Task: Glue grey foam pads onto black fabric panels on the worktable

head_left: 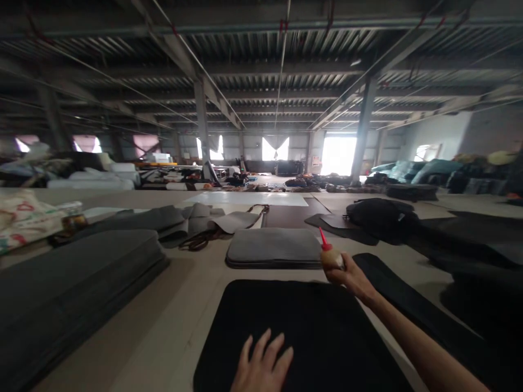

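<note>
I see the glue bottle (332, 256) gripped upright in my right hand (350, 276), red nozzle up, over the far right corner of the black panel (302, 332). My left hand (261, 366) lies open, flat on its near edge.

The left hand (263, 366) lies flat, fingers spread, on a black fabric panel (327, 337) spread over the worktable (163, 321). The right hand (351, 276) grips a small glue bottle (330, 253) with a red nozzle, held upright above the panel's far edge. Just beyond lies a grey cushion cover (273, 247), with a stack of dark panels (73, 283) to the left.
</note>
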The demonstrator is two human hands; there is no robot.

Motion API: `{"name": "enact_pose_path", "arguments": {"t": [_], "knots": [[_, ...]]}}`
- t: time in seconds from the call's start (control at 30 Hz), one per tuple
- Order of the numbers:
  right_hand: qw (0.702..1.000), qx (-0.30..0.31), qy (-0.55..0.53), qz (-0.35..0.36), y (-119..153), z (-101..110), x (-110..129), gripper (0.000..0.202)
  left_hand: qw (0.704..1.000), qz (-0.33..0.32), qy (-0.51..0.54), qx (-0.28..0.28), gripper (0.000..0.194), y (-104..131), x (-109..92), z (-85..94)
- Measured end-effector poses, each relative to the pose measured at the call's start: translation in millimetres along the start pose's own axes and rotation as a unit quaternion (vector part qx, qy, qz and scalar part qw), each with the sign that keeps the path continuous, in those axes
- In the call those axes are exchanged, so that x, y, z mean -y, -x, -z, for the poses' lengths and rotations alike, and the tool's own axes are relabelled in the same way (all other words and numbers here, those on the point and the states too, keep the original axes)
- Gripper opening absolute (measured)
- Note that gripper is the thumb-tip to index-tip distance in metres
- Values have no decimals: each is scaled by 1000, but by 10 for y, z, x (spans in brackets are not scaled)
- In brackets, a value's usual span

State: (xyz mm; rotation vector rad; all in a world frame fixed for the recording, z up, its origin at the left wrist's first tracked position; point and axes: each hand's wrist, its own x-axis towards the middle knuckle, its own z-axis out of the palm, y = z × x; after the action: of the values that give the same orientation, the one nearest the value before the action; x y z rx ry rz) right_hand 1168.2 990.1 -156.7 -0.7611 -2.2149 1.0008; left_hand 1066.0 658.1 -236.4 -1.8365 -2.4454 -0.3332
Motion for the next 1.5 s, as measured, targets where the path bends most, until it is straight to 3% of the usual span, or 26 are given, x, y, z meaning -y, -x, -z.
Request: {"name": "enact_pose_path", "arguments": {"t": [0.1,0.2,0.27,0.43,0.7,0.83,0.97,1.07,1.2,1.5], "knots": [[991,123,-20,41,299,-85,393,46,993,-9,100,56,68,42,1,158],[976,209,-19,60,567,-214,678,49,986,9,159,44,73,107,-79,281],[971,230,2,59,690,-314,794,51,981,17,190,17,71,153,-148,334],[963,247,72,76,827,-516,991,53,980,17,200,-18,71,199,-240,394],[966,244,-39,73,985,-803,1327,56,985,-1,168,-24,70,172,-221,350],[945,303,-32,118,1064,-914,1388,44,979,2,205,-9,68,188,-235,411],[928,336,-31,159,1081,-980,1424,36,974,8,225,7,70,202,-241,443],[920,343,-21,185,1070,-1035,1465,33,972,8,234,-16,75,216,-241,419],[914,341,3,220,1065,-1090,1539,27,970,0,237,-47,79,230,-243,386],[906,334,44,257,1045,-1081,1713,21,977,-15,207,-49,82,213,-244,383]]}}
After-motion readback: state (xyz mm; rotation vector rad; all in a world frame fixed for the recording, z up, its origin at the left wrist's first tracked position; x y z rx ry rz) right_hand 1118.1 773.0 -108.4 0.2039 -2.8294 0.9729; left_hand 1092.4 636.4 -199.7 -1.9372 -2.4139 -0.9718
